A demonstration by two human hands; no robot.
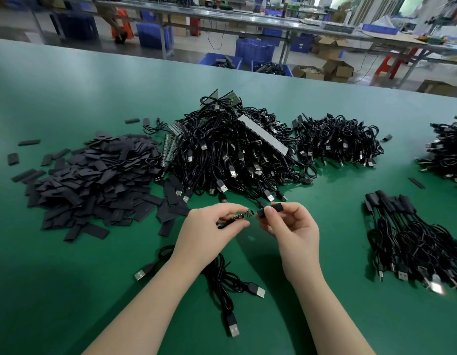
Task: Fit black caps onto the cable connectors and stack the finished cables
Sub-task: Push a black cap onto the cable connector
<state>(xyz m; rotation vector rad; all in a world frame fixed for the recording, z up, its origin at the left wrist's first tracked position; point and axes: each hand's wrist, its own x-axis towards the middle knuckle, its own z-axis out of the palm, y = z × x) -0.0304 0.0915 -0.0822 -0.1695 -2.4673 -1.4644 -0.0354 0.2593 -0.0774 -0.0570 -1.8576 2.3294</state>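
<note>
My left hand (212, 224) pinches a small green circuit-board connector (244, 216) at the end of a black cable, its tip pointing right. My right hand (291, 226) pinches a black cap (270, 208) just to the right of that tip, its opening facing the connector with a small gap between them. Both hands hover above the green table (68, 290). A heap of flat black caps (94, 180) lies at the left. Behind my hands rises a big pile of black USB cables (230, 149). A stack of capped cables (406, 239) lies at the right.
Loose USB cables (222, 285) lie under my forearms. A second cable pile (337, 139) sits at the back right and another (447, 155) at the right edge. Beyond the table's far edge stand blue crates (253, 49), cardboard boxes and workbenches.
</note>
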